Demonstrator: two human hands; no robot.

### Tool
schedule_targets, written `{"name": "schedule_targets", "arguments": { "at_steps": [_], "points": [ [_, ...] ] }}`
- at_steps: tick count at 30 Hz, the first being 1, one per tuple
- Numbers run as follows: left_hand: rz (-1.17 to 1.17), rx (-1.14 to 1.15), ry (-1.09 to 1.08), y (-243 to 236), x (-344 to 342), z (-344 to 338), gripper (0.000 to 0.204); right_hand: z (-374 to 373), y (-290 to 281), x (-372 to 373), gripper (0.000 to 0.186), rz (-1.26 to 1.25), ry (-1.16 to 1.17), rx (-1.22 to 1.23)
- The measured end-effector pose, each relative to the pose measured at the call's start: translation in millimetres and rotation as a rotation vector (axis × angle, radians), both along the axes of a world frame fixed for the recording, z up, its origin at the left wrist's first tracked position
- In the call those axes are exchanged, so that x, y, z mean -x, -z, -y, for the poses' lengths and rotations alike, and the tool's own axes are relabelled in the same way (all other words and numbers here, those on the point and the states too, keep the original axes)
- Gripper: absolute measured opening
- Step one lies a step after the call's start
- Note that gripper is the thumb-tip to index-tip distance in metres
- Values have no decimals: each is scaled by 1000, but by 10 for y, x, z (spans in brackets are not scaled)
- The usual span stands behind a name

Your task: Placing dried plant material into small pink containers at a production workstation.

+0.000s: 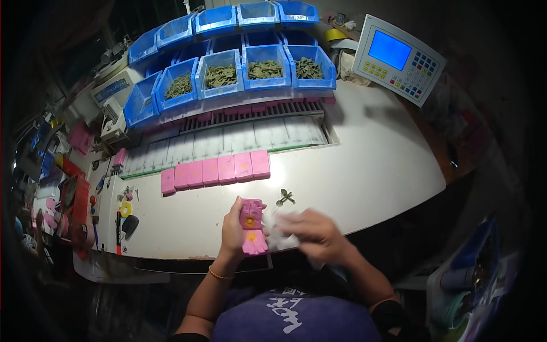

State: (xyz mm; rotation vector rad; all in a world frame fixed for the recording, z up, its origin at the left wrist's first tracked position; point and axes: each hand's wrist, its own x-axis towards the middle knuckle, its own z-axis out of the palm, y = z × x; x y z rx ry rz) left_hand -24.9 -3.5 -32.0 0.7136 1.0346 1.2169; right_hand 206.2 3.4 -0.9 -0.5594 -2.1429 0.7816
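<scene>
My left hand [231, 229] is closed around a pink two-part mould [254, 246], held opened out near the table's front edge. Both of its inner faces carry a yellowish patch in the middle. Just to its right, my right hand [322, 235] is smeared by motion. In its fingers is a white crumpled cloth [276, 232], also blurred, beside the mould's right edge. A small dark green leafy piece [286, 197] lies on the white table beyond my right hand.
A row of pink blocks [211, 170] lies ahead, before a pale slatted panel [228, 139]. Blue bins [313, 83], several holding green pieces, rise behind. A control panel [427, 71] stands far right; yellow tape [126, 209] and a red-black marker [118, 232] lie left.
</scene>
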Motion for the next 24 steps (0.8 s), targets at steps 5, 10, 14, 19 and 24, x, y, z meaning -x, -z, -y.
{"name": "schedule_targets", "arguments": {
  "at_steps": [5, 10, 14, 19, 24],
  "points": [
    [104, 77, 101, -126, -82, 107, 60, 37, -122, -61, 43, 380, 528, -166],
    [-114, -45, 110, -243, -329, 277, 55, 93, 102, 277, 34, -98, 293, 358],
    [-173, -249, 25, -170, -326, 380, 34, 91, 68, 237, 29, -141, 215, 658],
    [-244, -375, 73, -144, -292, 429, 19, 93, 114, 162, 25, -120, 174, 567],
    [-320, -488, 34, -112, -260, 421, 18, 105, 157, 215, 32, -188, 164, 481]
  ]
}}
